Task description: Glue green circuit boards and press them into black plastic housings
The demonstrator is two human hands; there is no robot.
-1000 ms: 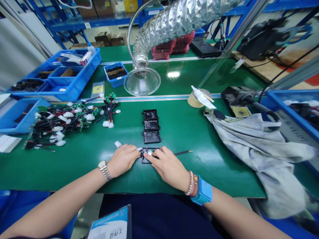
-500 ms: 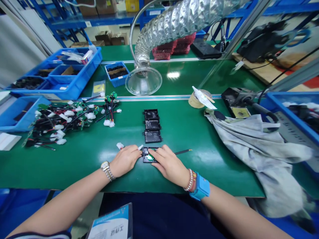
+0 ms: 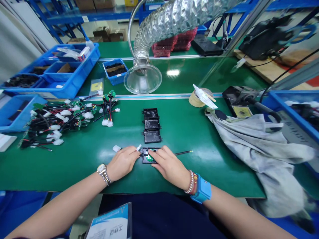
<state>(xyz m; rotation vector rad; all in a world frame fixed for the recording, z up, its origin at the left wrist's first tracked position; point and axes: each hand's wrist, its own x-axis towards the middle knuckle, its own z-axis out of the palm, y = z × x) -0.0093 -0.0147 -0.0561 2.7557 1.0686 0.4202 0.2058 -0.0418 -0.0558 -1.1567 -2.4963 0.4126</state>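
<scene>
A small black plastic case (image 3: 147,161) lies near the front of the green bench, with a green circuit board (image 3: 150,157) inside it. My left hand (image 3: 124,163) pinches the dark cable at the case's left end; white connectors (image 3: 116,148) stick out beyond the fingers. My right hand (image 3: 169,166) grips the case's right part, with fingertips pressed on the board and the thumb at the near edge. From under that hand a black cable (image 3: 183,152) with bare wire ends runs right. Three more black cases (image 3: 152,124) lie in a column just behind.
At left lies a heap of wired circuit boards (image 3: 62,119) beside blue bins (image 3: 82,78). A fume extraction hood (image 3: 143,79) hangs over the bench. Right of it are a tape roll (image 3: 196,99), a grey cloth (image 3: 239,139) and a blue crate (image 3: 294,116).
My left hand has shifted slightly left along the cable. The right hand keeps its hold on the case. The whole view has moved a little.
</scene>
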